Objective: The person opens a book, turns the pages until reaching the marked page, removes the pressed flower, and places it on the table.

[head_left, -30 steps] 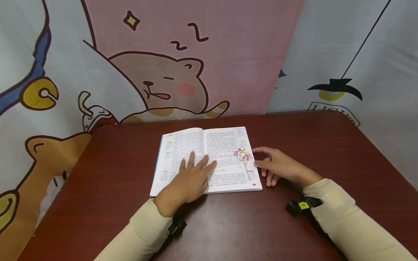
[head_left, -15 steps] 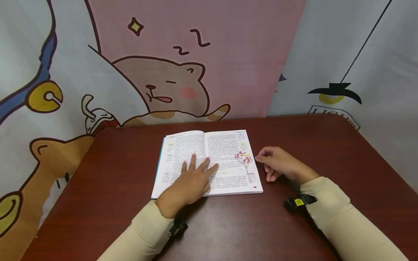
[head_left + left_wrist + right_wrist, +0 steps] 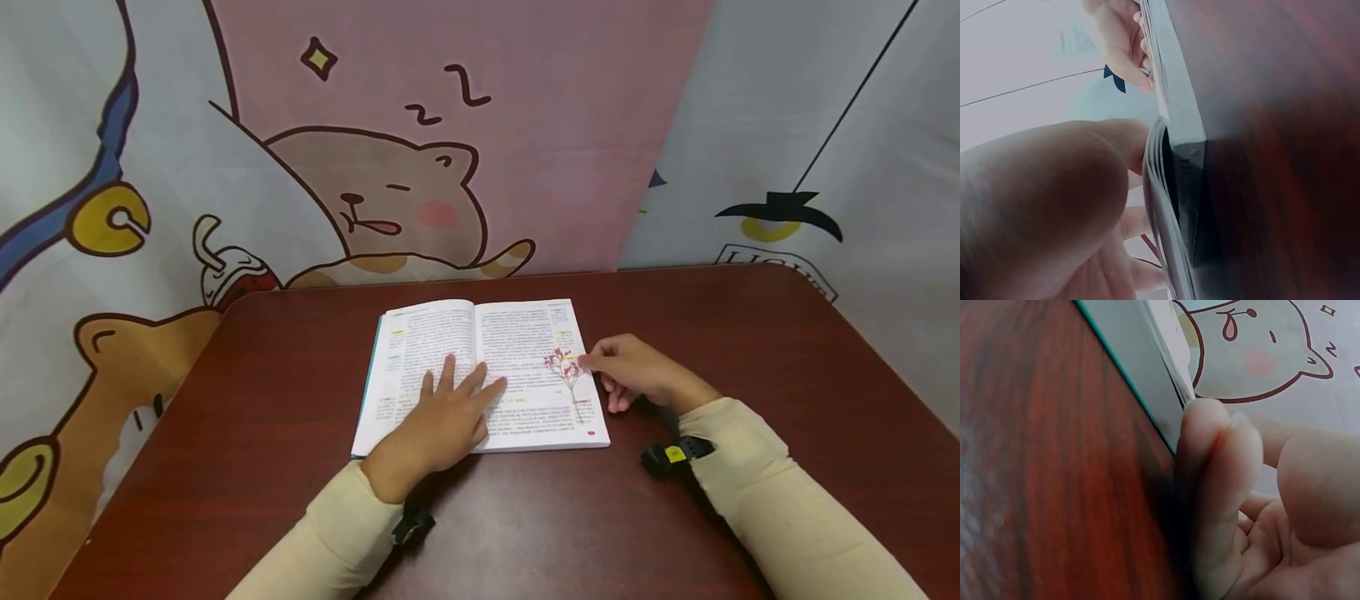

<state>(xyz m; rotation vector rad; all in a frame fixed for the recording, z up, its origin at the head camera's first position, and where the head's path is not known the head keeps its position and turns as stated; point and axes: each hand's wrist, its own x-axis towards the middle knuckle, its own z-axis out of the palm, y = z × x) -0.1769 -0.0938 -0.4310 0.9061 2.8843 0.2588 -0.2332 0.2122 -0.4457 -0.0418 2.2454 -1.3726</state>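
Observation:
An open book [image 3: 517, 333] with printed pages lies flat on the table. Across its lower middle, my left hand [image 3: 435, 421] rests with fingers spread over both pages. At the book's right edge, my right hand [image 3: 637, 371] pinches the page margin between thumb and bent forefinger, its other fingers curled beneath. Beside that thumb, a pink flower sprig [image 3: 564, 367] shows on the right page; whether it is printed or loose, I cannot tell. The right wrist view has the fingertips [image 3: 1210, 425] meeting the page edges, above the book's teal-edged cover [image 3: 1141, 375].
A dark red-brown table [image 3: 525, 517] surrounds the book. Behind it hangs a cloth backdrop [image 3: 570, 125] with cartoon animals, reaching the table's far edge. Both wrists carry black straps with small cameras, the right one [image 3: 663, 457] above the table.
The right hand drew slightly back from the book's edge, its forefinger bending, then moved left so that the thumb lies over the page margin. The left hand stayed on the pages.

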